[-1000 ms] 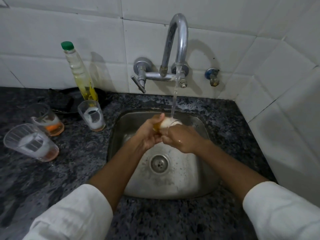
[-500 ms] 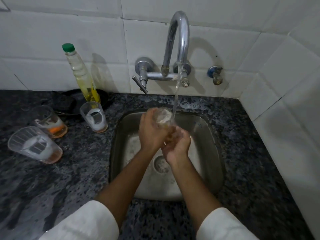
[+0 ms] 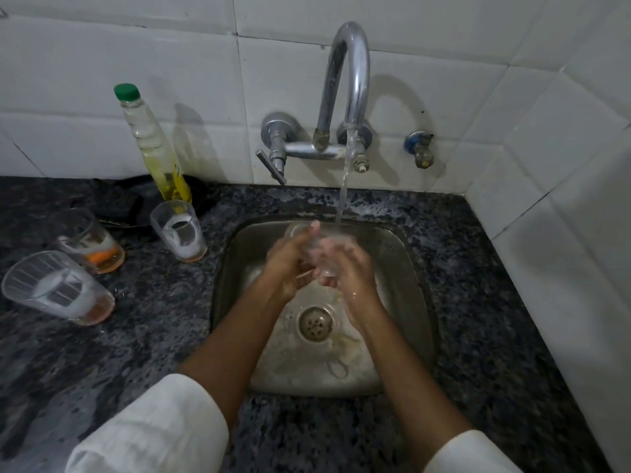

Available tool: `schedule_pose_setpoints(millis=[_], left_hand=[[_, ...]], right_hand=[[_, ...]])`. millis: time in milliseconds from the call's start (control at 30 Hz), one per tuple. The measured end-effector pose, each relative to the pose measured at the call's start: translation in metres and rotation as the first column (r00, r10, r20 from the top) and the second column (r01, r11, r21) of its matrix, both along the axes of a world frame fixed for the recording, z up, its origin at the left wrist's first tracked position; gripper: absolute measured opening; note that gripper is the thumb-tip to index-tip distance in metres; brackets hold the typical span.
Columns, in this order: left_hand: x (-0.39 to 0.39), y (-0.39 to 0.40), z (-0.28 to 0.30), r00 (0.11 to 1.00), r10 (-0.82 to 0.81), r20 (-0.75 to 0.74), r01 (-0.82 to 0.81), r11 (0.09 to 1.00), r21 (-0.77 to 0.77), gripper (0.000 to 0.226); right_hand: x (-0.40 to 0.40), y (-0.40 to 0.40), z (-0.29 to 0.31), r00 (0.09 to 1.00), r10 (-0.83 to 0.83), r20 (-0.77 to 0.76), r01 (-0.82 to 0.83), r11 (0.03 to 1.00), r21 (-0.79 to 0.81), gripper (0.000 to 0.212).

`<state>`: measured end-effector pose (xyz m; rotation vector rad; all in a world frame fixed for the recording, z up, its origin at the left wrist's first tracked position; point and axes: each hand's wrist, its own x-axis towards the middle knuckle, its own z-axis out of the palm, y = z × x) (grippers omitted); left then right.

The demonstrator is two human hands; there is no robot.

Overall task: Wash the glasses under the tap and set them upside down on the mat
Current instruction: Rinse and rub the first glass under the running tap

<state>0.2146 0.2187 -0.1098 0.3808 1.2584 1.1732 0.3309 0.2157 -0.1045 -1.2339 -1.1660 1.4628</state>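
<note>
Together the left hand and the right hand are cupped around a clear glass, fingers curled onto its sides, holding it over the middle of the steel sink. The glass and fingertips are blurred, so I cannot tell which way its mouth points. A thin stream of water falls from the curved chrome tap and lands at the glass's far edge. Below the hands sits the round drain, with cloudy residue on the basin floor around it. White sleeves cover both forearms near the bottom edge.

Around the sink runs a dark speckled stone counter, wet-looking in patches. On its left stand three unwashed glasses: one just beside the basin with white residue, one further left with orange dregs, and the nearest one tilted on its side. Behind them a green-capped bottle of yellow liquid leans against the white tiled wall, beside a dark cloth-like heap. A small blue-topped valve sticks out of the tiles right of the tap.
</note>
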Motion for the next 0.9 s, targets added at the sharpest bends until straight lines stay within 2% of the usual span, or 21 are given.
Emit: schedule_pose_setpoints(millis=[33, 100, 133, 233, 267, 300, 367, 400, 433, 467, 533, 567, 600, 633, 700, 733, 767, 800, 833, 867, 900], left_hand=[[-0.001, -0.002, -0.005, 0.987, -0.085, 0.134, 0.092, 0.995, -0.047, 0.056], [0.0, -0.005, -0.024, 0.937, -0.15, 0.317, 0.156, 0.988, 0.005, 0.069], [0.004, -0.007, -0.032, 0.908, -0.12, 0.4, 0.101, 0.993, 0.068, 0.059], [0.016, -0.014, -0.037, 0.808, 0.005, 0.59, -0.107, 0.985, 0.138, 0.03], [0.018, -0.013, -0.035, 0.799, 0.027, 0.601, -0.129, 0.983, 0.128, 0.03], [0.016, -0.01, -0.031, 0.797, 0.026, 0.603, -0.119, 0.986, 0.114, 0.032], [0.007, -0.003, -0.021, 0.883, -0.03, 0.468, 0.004, 0.998, 0.056, 0.037], [0.002, -0.003, -0.019, 0.925, -0.079, 0.372, 0.077, 0.997, 0.022, 0.036], [0.001, -0.004, -0.017, 0.938, -0.13, 0.322, 0.132, 0.991, 0.015, 0.037], [0.002, -0.006, -0.018, 0.938, -0.156, 0.31, 0.147, 0.988, 0.054, 0.038], [0.01, -0.008, -0.021, 0.893, -0.127, 0.431, 0.048, 0.981, 0.189, 0.04], [0.014, -0.008, -0.023, 0.865, -0.091, 0.493, -0.019, 0.977, 0.214, 0.039], [0.014, -0.006, -0.022, 0.865, -0.056, 0.498, -0.055, 0.977, 0.206, 0.038], [0.012, -0.003, -0.02, 0.886, -0.041, 0.461, -0.051, 0.981, 0.186, 0.037], [0.007, 0.001, -0.02, 0.954, -0.053, 0.296, 0.032, 0.997, 0.076, 0.042], [0.006, 0.0, -0.024, 0.966, -0.075, 0.248, 0.065, 0.997, 0.045, 0.047], [0.008, -0.003, -0.025, 0.964, -0.079, 0.254, 0.068, 0.996, 0.054, 0.049], [0.01, -0.006, -0.027, 0.952, -0.066, 0.3, 0.036, 0.994, 0.104, 0.046], [0.015, -0.01, -0.025, 0.921, -0.045, 0.386, -0.014, 0.989, 0.149, 0.038], [0.019, -0.009, -0.025, 0.88, -0.006, 0.475, -0.081, 0.984, 0.162, 0.029], [0.021, -0.008, -0.022, 0.841, 0.011, 0.541, -0.126, 0.976, 0.175, 0.022]], right_hand=[[0.003, 0.002, -0.003, 0.954, 0.149, 0.26, -0.194, 0.969, 0.153, 0.013], [0.001, 0.005, -0.002, 0.672, 0.194, 0.715, -0.495, 0.836, 0.238, 0.021], [-0.001, 0.006, 0.004, 0.625, 0.139, 0.769, -0.488, 0.838, 0.245, 0.026], [-0.006, 0.01, 0.019, 0.805, 0.062, 0.589, -0.302, 0.899, 0.318, 0.03], [-0.003, 0.012, 0.022, 0.775, 0.124, 0.62, -0.384, 0.872, 0.305, 0.027], [0.005, 0.015, 0.023, 0.674, 0.19, 0.713, -0.527, 0.801, 0.285, 0.026], [0.024, 0.024, 0.026, 0.251, 0.233, 0.939, -0.793, 0.607, 0.061, 0.028], [0.033, 0.028, 0.028, 0.136, 0.223, 0.965, -0.821, 0.571, -0.016, 0.029], [0.035, 0.029, 0.027, 0.149, 0.174, 0.973, -0.815, 0.578, 0.022, 0.034], [0.032, 0.027, 0.025, 0.308, 0.158, 0.938, -0.745, 0.653, 0.134, 0.038], [0.012, 0.021, 0.027, 0.787, 0.16, 0.596, -0.393, 0.874, 0.285, 0.029], [0.005, 0.016, 0.029, 0.868, 0.181, 0.462, -0.33, 0.907, 0.263, 0.024], [0.005, 0.014, 0.029, 0.849, 0.228, 0.477, -0.388, 0.881, 0.27, 0.021], [0.01, 0.016, 0.028, 0.691, 0.272, 0.669, -0.557, 0.79, 0.255, 0.019], [0.029, 0.022, 0.026, 0.118, 0.145, 0.982, -0.819, 0.573, 0.014, 0.026], [0.035, 0.024, 0.025, 0.053, 0.097, 0.994, -0.814, 0.581, -0.014, 0.03], [0.033, 0.023, 0.022, 0.138, 0.094, 0.986, -0.79, 0.611, 0.052, 0.035], [0.025, 0.02, 0.02, 0.372, 0.154, 0.916, -0.684, 0.712, 0.158, 0.038], [0.013, 0.016, 0.021, 0.651, 0.215, 0.728, -0.516, 0.829, 0.217, 0.037], [0.002, 0.015, 0.02, 0.811, 0.242, 0.532, -0.386, 0.905, 0.177, 0.032], [-0.001, 0.012, 0.023, 0.861, 0.269, 0.432, -0.356, 0.925, 0.134, 0.026]])
